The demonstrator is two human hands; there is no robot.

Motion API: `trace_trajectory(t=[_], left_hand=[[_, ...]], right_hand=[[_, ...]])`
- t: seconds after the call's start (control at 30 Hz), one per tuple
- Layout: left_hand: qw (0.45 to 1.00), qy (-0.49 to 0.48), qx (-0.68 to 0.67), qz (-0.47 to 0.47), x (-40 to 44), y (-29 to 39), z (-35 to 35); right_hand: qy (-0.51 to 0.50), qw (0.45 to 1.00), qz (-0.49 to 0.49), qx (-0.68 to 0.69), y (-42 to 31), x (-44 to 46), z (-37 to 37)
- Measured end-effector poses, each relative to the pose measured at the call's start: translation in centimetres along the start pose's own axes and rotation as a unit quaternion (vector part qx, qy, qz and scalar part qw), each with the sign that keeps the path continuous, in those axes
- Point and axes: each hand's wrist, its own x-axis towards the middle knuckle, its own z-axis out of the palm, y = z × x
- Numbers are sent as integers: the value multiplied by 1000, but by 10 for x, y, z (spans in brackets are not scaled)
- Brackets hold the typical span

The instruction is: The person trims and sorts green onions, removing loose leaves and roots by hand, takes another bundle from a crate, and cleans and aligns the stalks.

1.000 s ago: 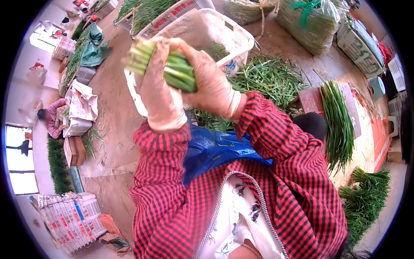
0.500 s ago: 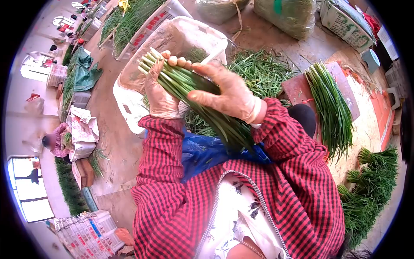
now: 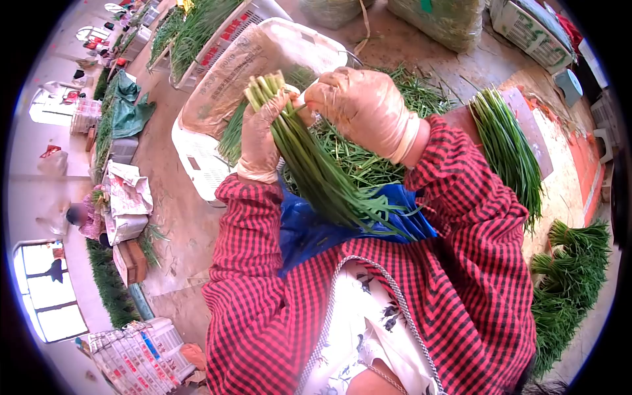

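Note:
My left hand (image 3: 260,141), in a thin pale glove, is wrapped round a bunch of garlic chives (image 3: 309,168) just below the pale cut ends. The bunch tilts, its green leaf tips hanging down to the right over a blue plastic apron (image 3: 303,230) on my lap. My gloved right hand (image 3: 362,112) is closed beside the left fingertips, near the stem ends. What its fingers pinch, if anything, is hidden.
A white plastic basket (image 3: 197,161) with a dirty lining stands ahead. Loose chive leaves (image 3: 355,155) lie beyond my lap. To the right, a chive bunch (image 3: 507,145) rests on a board (image 3: 526,125); several more bunches (image 3: 569,296) stand nearer. A person (image 3: 89,214) sits far left.
My right hand has gone from open fingers over the leaves to closed beside the stem ends. The bunch has turned more upright, its tips dropping lower over the apron.

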Motion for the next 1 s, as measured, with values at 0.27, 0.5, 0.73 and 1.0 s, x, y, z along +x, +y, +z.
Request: trace_trajectory(t=[0.27, 0.5, 0.73, 1.0], left_hand=[[997, -64, -25, -20, -1, 5, -2], [995, 78, -25, 60, 11, 12, 47], [997, -78, -7, 29, 15, -9, 47], [977, -194, 6, -93, 7, -21, 32]], right_hand=[[36, 990, 113, 80, 45, -14, -2], [46, 785, 267, 557, -27, -32, 72], [-34, 546, 340, 765, 3, -59, 36], [-90, 490, 311, 810, -4, -67, 37]])
